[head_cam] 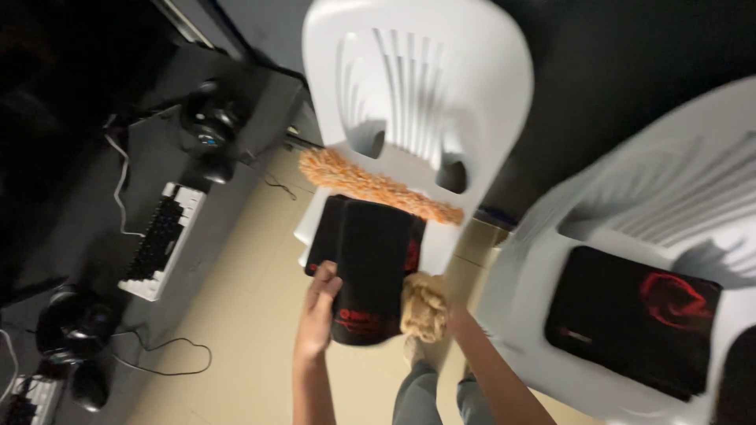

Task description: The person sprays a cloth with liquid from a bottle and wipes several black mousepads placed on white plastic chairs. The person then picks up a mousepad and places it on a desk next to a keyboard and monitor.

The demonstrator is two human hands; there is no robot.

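Mouse pads are what's being handled here: a small stack of black, soft-looking mats with rounded corners, lifted over the seat of a white plastic chair. The top one has a red logo patch near its lower edge and a bit of red showing on the right side.

Going left to right: along the far left is a dark desk with a white-framed keyboard with black keys, a black headset up top, another black headset lower down, and a dark mouse beside it, with cables trailing onto the beige tiled floor.

Next comes the left hand, fingers curled around the left edge of the top pad, thumb on its face, so it's gripping that pad. An orange fluffy duster, long and fuzzy, lies across the chair seat just behind the pads. The chair has a slatted back and smooth moulded plastic.

The right hand is mostly hidden behind a tan shaggy cloth bunched up against the right side of the pads; it seems closed around that cloth, though the fingers themselves are hard to make out.

Far right, a second white plastic chair holds another black mat with a red swirl design lying flat on its seat.
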